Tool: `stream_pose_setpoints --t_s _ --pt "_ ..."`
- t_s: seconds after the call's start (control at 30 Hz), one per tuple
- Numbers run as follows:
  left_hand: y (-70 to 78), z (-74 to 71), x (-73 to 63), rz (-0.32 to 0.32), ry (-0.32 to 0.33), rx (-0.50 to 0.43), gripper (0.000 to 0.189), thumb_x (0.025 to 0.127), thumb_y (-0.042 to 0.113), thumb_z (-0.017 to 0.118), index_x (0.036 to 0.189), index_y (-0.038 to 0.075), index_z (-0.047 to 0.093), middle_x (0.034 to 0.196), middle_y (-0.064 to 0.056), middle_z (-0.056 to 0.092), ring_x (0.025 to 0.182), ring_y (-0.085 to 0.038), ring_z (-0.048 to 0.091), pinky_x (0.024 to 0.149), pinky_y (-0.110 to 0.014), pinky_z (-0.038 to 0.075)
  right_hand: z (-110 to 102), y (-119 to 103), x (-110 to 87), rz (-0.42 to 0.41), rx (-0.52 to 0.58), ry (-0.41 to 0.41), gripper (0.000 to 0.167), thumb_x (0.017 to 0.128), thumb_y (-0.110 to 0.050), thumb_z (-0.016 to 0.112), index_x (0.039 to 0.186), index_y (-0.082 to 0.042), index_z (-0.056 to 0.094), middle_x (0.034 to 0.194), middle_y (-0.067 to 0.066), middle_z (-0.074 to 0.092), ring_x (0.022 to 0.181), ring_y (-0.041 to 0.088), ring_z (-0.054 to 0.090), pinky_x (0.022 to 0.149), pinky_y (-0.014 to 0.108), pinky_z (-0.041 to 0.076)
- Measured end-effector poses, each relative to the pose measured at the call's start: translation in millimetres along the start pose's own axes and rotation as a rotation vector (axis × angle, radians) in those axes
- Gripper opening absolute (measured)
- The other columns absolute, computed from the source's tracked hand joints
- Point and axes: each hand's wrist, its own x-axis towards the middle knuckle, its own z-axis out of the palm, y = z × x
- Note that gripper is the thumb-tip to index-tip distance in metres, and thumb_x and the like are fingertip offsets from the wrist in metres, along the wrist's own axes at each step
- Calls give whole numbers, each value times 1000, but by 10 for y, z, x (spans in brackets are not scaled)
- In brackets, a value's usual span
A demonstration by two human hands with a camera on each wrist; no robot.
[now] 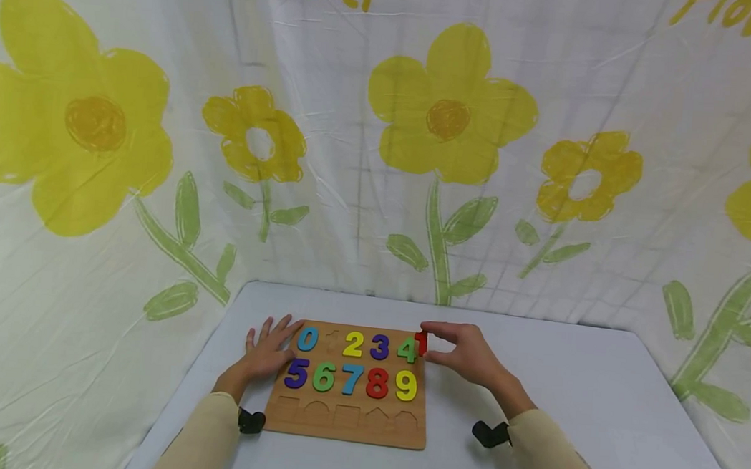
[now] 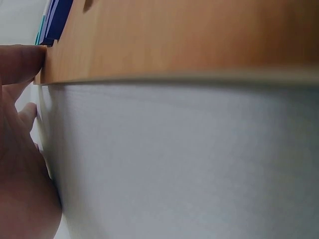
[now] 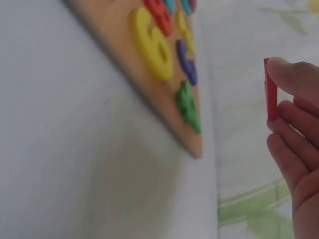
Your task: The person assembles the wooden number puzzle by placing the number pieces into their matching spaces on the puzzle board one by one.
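Note:
My right hand [image 1: 468,355] pinches a red number 1 piece [image 1: 421,343] between thumb and fingertips, near the upper right corner of a wooden number board [image 1: 337,433]. In the right wrist view the red piece [image 3: 270,92] appears edge-on, raised beside the board. My left hand [image 1: 268,353] rests at the board's left edge with its fingers spread, and its thumb [image 2: 22,62] touches the edge in the left wrist view. The number 1 slot [image 1: 332,341] is bare, between a blue 0 [image 1: 307,339] and a yellow 2 [image 1: 354,344]. A green 4 [image 1: 407,349] sits nearest the red piece.
Other coloured numbers, such as the purple 5 [image 1: 297,373] and yellow 9 [image 1: 406,385], sit in the board. Shallow shape recesses [image 1: 347,415] run along its near side. The white table [image 1: 566,390] backs onto a flowered curtain [image 1: 350,226].

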Motion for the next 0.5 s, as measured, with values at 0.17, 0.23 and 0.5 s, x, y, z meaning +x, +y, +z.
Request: stream_pose_setpoints --t_s 0.17,0.23,0.5 --pt "-28 16 18 1 -1 0 73 99 17 59 170 12 40 182 -24 18 167 -57 -3 125 -79 -14 42 -168 146 -39 8 12 53 94 -21 88 144 -14 73 144 6 75 137 30 70 112 50 56" --pt "-34 18 22 2 -2 0 73 99 18 59 170 12 40 182 -24 18 167 -57 -3 125 -79 -14 67 -237 209 -51 15 18 53 95 -22 87 145 -14 73 144 7 75 137 30 70 112 50 56" --pt "-41 7 6 23 12 -22 73 99 19 59 169 11 41 181 -26 19 166 -58 -3 125 -78 -15 218 -487 474 -106 44 26 54 95 -28 87 145 -14 72 144 4 75 135 34 71 111 56 57"
